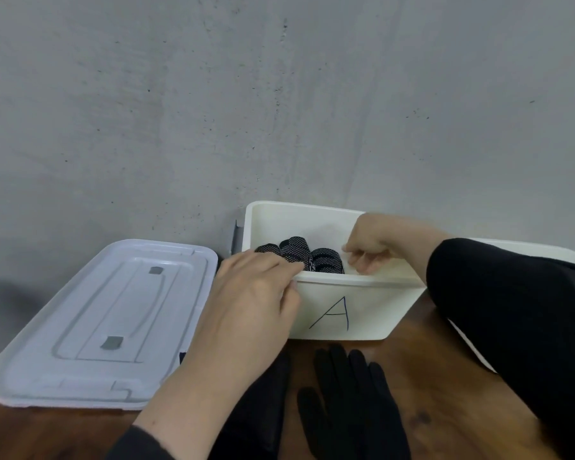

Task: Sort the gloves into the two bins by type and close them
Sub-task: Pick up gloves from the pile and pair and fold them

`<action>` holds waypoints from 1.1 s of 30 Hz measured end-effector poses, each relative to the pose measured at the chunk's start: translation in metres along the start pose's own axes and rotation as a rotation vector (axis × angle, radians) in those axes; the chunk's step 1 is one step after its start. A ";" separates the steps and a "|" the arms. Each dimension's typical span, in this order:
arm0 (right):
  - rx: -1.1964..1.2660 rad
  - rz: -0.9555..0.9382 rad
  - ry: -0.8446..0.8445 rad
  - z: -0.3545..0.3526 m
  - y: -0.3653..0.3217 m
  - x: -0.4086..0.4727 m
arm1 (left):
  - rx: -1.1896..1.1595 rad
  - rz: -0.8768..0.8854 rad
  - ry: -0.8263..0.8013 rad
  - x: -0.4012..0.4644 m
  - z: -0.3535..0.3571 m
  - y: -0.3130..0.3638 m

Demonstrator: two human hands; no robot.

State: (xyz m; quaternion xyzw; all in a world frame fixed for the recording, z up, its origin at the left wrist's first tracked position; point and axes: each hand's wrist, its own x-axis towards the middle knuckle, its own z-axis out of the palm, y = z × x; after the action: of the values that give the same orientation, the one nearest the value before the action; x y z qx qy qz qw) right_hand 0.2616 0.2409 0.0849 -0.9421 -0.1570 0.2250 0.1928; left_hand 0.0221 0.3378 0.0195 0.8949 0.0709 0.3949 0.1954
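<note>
Bin A (pixel 362 313), white and lidless against the grey wall (pixel 279 94), holds dotted black gloves (pixel 299 255) bunched low at its left; the left hand (pixel 253 293) lies over the near-left rim, fingertips curled at a dotted glove, though whether it pinches the fabric cannot be told, and the right hand (pixel 369 247) hangs inside the bin with fingers curled, its hold likewise unclear. Lid (pixel 103 323) lies flat just left of the bin, while a plain black glove (pixel 349 403) rests on the brown table (pixel 429 376) near the front wall, and a second white bin's edge (pixel 545 249) shows behind the right sleeve (pixel 512 327).
</note>
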 end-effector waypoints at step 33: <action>0.436 -0.307 0.656 0.107 0.318 -0.245 | -0.444 -0.185 -0.490 -0.110 0.151 0.244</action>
State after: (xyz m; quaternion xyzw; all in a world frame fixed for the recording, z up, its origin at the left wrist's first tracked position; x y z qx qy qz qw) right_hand 0.0687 -0.0999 -0.0519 -0.8667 -0.1745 -0.0903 0.4585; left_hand 0.0521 0.0392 -0.0488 0.8885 0.0151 0.1546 0.4319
